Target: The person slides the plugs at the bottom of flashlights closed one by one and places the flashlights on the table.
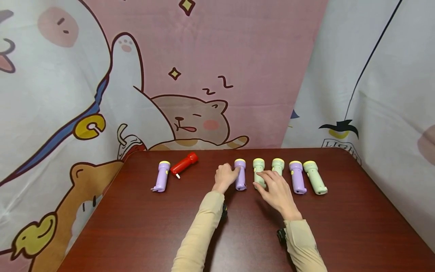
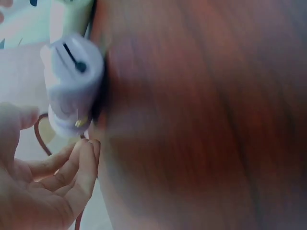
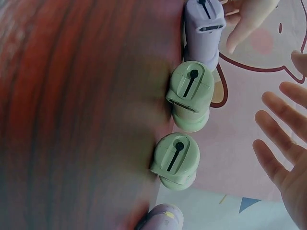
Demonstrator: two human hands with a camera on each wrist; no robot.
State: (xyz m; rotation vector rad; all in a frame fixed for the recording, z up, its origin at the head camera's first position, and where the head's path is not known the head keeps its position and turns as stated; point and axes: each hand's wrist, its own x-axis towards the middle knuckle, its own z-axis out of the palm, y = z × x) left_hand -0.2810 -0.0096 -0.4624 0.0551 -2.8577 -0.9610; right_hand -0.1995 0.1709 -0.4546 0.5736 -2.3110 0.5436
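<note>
On the table (image 1: 163,234), the right hand (image 1: 276,191), fingers spread and clasping nothing, is right of the middle purple flashlight (image 1: 240,176), near the first green flashlight (image 1: 258,168). The left hand (image 1: 225,177), thumb and fingertips apart, is just left of that landmark; blur leaves contact uncertain. Farther right of it, the second green flashlight (image 1: 278,166), outer purple flashlight (image 1: 297,177) and outer green flashlight (image 1: 316,178) seem settled, roughly parallel; left of it, beside the end purple flashlight (image 1: 162,176), the red flashlight (image 1: 184,164) slants, seemingly less so.
</note>
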